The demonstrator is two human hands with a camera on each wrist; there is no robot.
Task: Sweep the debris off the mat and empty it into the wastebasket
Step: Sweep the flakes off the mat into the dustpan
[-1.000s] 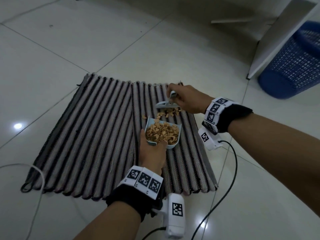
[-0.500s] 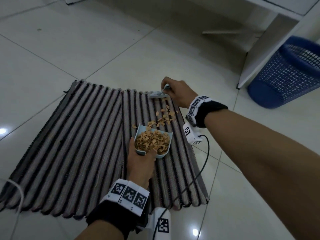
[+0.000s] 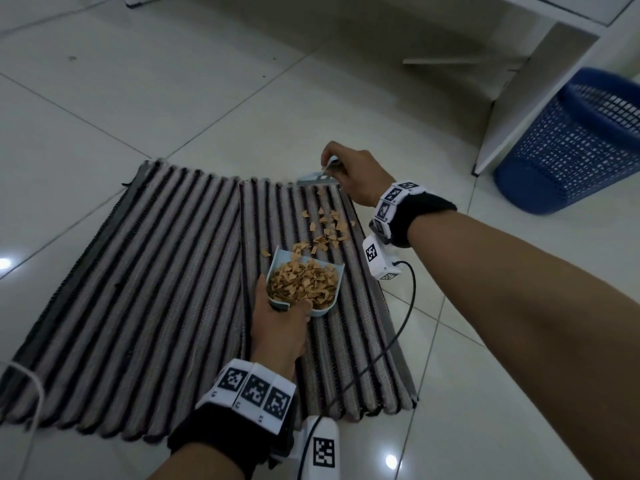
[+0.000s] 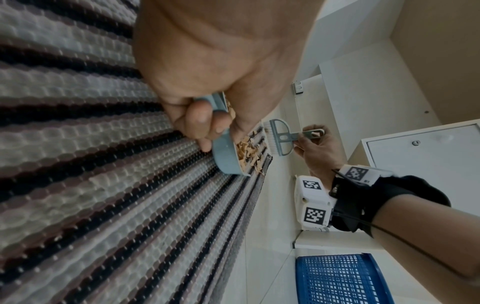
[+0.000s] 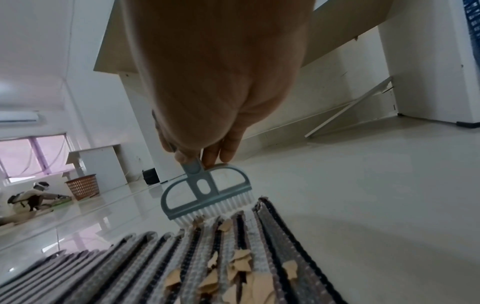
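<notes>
Resting on the striped mat (image 3: pixel 156 271), the dustpan (image 3: pixel 304 284) of chips is gripped by the left hand (image 3: pixel 278 327). The right hand (image 3: pixel 353 174) pinches the brush (image 5: pixel 207 195) at the mat's far edge; loose debris (image 3: pixel 329 226) lies between. The wastebasket (image 3: pixel 571 147) stands far right.

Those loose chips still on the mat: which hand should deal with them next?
Probably the right hand: it holds the brush at the mat's far edge, beyond the chips, while the left hand steadies the dustpan.
</notes>
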